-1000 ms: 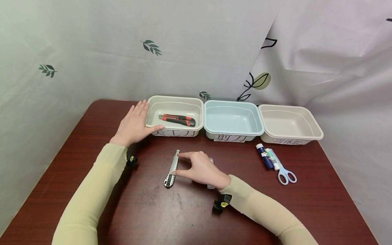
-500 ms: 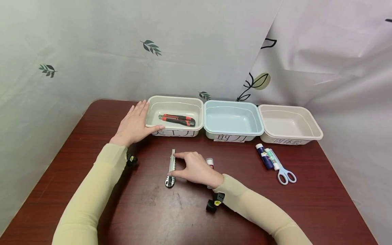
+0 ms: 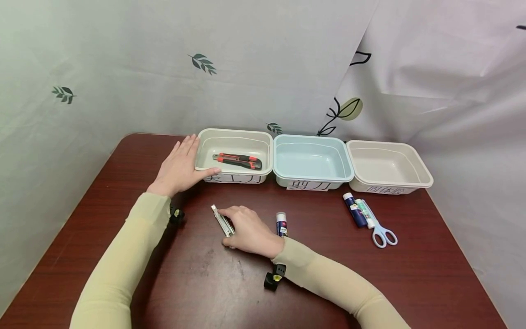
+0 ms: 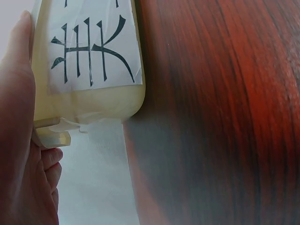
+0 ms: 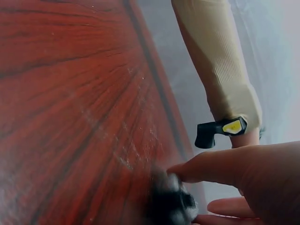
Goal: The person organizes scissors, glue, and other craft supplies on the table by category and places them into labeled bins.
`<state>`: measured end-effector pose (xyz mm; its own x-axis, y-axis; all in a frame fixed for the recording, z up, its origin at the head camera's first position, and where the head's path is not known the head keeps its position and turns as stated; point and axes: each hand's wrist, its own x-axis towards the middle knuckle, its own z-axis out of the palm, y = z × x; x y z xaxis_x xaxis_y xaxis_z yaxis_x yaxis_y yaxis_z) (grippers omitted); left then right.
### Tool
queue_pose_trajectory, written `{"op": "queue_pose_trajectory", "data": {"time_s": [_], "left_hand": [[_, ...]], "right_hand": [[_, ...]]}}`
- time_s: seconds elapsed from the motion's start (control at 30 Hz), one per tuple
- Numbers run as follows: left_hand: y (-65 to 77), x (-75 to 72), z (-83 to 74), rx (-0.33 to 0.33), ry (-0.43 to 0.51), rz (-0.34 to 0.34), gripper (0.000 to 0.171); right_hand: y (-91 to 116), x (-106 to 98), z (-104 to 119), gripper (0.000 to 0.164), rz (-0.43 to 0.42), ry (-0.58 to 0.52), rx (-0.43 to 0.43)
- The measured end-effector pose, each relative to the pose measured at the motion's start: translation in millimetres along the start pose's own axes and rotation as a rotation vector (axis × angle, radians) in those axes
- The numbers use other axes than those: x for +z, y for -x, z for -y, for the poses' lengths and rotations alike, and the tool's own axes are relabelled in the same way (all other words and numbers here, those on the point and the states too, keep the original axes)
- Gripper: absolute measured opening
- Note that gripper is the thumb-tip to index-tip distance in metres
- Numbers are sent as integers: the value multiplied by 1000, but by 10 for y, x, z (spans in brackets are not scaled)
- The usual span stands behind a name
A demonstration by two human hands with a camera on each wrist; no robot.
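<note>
My left hand (image 3: 176,164) rests against the left end of a beige bin (image 3: 234,142), thumb along the front rim and fingers straight at its side. In the left wrist view, the hand (image 4: 16,122) lies at the corner of the bin (image 4: 93,103), beside its paper label. Two black-and-red utility knives (image 3: 240,161) lie inside that bin. In front of the bins, my right hand (image 3: 252,233) pinches a silver utility knife (image 3: 223,221) between thumb and fingers. Its near end is hidden by the thumb; the knife (image 5: 173,204) looks blurred in the right wrist view.
A light blue bin (image 3: 314,176) and another beige bin (image 3: 390,184) continue the row, all with paper labels. A glue stick (image 3: 281,225) stands out beyond the right hand. Farther right lie a blue glue stick (image 3: 355,210), a white-and-green one (image 3: 365,213) and light blue scissors (image 3: 382,235).
My right hand has moved left and closed on the silver utility knife, whose far end has swung left. More of the middle glue stick shows. The left hand has stayed put.
</note>
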<state>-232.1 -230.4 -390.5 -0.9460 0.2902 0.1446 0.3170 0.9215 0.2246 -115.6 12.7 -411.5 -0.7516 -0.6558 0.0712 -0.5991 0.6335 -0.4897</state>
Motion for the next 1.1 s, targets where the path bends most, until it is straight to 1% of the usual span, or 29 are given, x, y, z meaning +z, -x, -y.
{"op": "queue_pose_trajectory", "data": {"time_s": [0.2, 0.33, 0.43, 0.8, 1.1], "left_hand": [[-5, -1, -2, 4, -2, -1, 119], [-9, 2, 1, 5, -3, -8, 119], [-9, 1, -1, 6, -5, -10, 119], [-4, -14, -12, 6, 1, -8, 118], [2, -21, -21, 4, 14, -6, 119]], "right_hand": [[7, -31, -34, 60, -12, -15, -11], [13, -76, -62, 48, -12, 13, -6], [17, -104, -78, 42, 3, 34, 1], [28, -162, -95, 29, 28, 64, 42], [20, -163, -112, 26, 37, 74, 43]]}}
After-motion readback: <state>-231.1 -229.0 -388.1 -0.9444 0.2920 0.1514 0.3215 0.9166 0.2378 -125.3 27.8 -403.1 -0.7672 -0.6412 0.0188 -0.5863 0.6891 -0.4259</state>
